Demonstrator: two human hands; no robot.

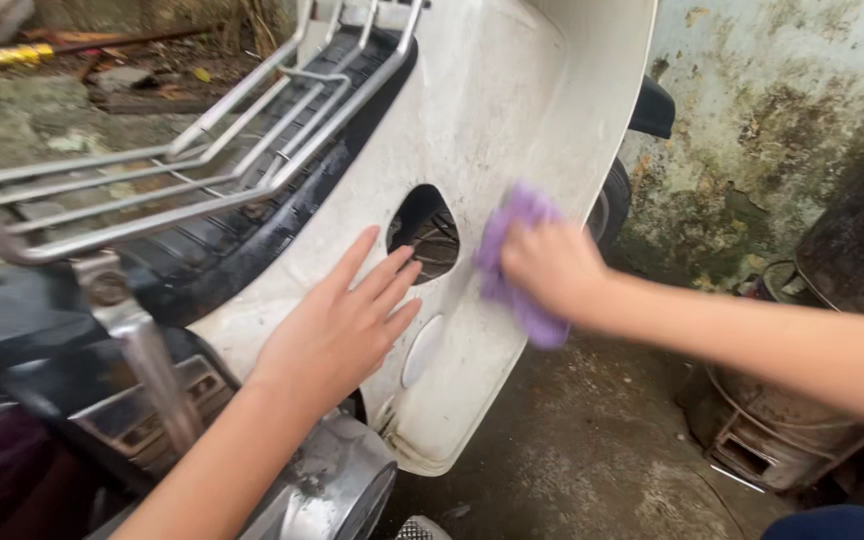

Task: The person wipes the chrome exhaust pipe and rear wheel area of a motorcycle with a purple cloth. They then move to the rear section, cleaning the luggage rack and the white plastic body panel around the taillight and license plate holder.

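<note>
1. The view looks down from the person's head at the white front leg shield [492,130] of a scooter, smudged with grey dirt.
2. The right hand [550,268] is closed around a bunched purple cloth [522,262] and presses it flat against the white panel, just to the right of a dark oval opening [424,232] in the shield.
3. The cloth shows above and below the fist; its edges are blurred, so its exact shape is hard to tell.
4. The left hand [337,325] holds nothing. It lies open, palm down, with fingers spread narrowly, resting on the same white panel just left of and below the oval opening.
5. A small pale oval cover [420,352] sits on the panel below the opening, between the two hands.
6. A chrome wire rack [202,150] spans the upper left, above a black ribbed footboard [222,240].
7. A chrome engine casing [327,490] shows at the bottom, beneath the left forearm.
8. The front tyre [610,205] peeks out behind the right edge of the shield.
9. A stained, mossy wall [772,120] stands behind, and a rusty metal stove [772,430] sits on the wet concrete floor [572,450] at lower right, under the right forearm.
</note>
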